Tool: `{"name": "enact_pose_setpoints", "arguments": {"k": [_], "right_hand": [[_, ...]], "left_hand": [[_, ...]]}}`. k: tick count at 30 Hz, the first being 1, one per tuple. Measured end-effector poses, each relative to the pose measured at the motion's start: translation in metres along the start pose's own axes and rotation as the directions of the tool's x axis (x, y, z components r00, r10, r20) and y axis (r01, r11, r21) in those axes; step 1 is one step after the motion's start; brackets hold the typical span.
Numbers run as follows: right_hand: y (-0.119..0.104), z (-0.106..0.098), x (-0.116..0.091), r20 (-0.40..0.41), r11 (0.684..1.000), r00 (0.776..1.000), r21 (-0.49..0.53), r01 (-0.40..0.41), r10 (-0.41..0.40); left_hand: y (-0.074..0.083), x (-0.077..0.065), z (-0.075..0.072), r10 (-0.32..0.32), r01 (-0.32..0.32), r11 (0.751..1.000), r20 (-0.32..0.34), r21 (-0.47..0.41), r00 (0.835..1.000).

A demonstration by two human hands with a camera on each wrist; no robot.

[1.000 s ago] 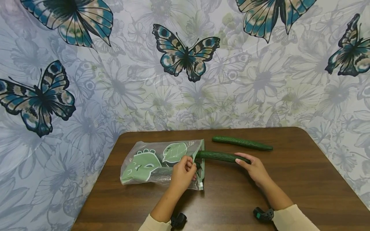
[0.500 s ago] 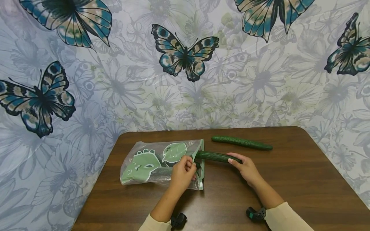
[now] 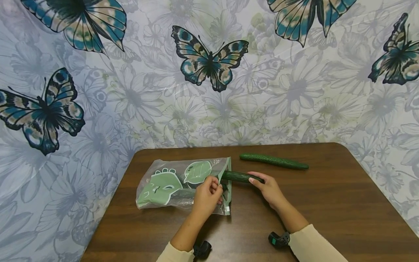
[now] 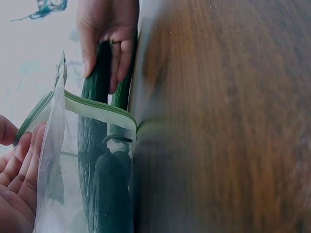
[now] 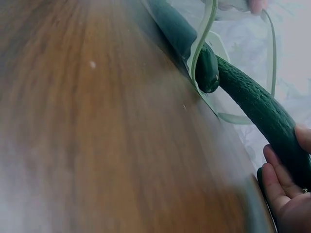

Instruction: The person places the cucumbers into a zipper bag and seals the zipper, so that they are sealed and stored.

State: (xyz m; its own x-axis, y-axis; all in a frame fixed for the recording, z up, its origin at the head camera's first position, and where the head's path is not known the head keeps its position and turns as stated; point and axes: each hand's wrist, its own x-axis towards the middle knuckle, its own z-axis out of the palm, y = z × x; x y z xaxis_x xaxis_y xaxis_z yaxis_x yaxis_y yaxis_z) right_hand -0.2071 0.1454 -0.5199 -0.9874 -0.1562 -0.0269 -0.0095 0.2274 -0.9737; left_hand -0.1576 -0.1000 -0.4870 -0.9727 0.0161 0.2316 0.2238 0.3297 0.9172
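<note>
A clear zip bag (image 3: pixel 183 198) with green cartoon prints lies on the table, its mouth facing right. My left hand (image 3: pixel 205 196) pinches the bag's green-edged opening and holds it apart. A cucumber (image 3: pixel 237 177) reaches part-way through that opening, and my right hand (image 3: pixel 269 189) grips its outer end between thumb and fingers. Inside the bag, another cucumber (image 5: pixel 208 73) lies beside the entering one, its end at the mouth in the right wrist view. In the left wrist view the held cucumber (image 4: pixel 95 97) slants down into the bag, with the right hand (image 4: pixel 109 29) at its top.
Behind the right hand, a loose cucumber (image 3: pixel 274 161) lies near the back of the brown wooden table (image 3: pixel 327 189). A butterfly-print cloth (image 3: pixel 209 112) hangs behind the table's far edge. A dark wrist device (image 3: pixel 279 239) sits by the right sleeve.
My right hand has moved left, sliding the cucumber further into the bag, so less of it shows outside. My left hand and the bag have stayed put.
</note>
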Motion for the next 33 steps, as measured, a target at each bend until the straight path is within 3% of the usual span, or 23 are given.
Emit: {"name": "enact_pose_setpoints", "arguments": {"k": [19,26,33], "right_hand": [[-0.002,0.028,0.013,-0.012,0.999,1.000,0.036,0.008,-0.008],[0.003,0.025,0.016,0.067,0.989,0.998,0.148,0.007,-0.017],[0.005,0.017,0.017,0.133,0.990,0.990,0.138,0.018,-0.036]], "left_hand": [[0.000,-0.001,0.003,-0.002,0.002,1.000,0.001,0.010,1.000],[0.001,-0.002,0.003,-0.006,0.006,1.000,0.002,0.012,1.000],[0.000,-0.001,0.003,-0.010,0.010,1.000,-0.001,0.011,1.000]]}}
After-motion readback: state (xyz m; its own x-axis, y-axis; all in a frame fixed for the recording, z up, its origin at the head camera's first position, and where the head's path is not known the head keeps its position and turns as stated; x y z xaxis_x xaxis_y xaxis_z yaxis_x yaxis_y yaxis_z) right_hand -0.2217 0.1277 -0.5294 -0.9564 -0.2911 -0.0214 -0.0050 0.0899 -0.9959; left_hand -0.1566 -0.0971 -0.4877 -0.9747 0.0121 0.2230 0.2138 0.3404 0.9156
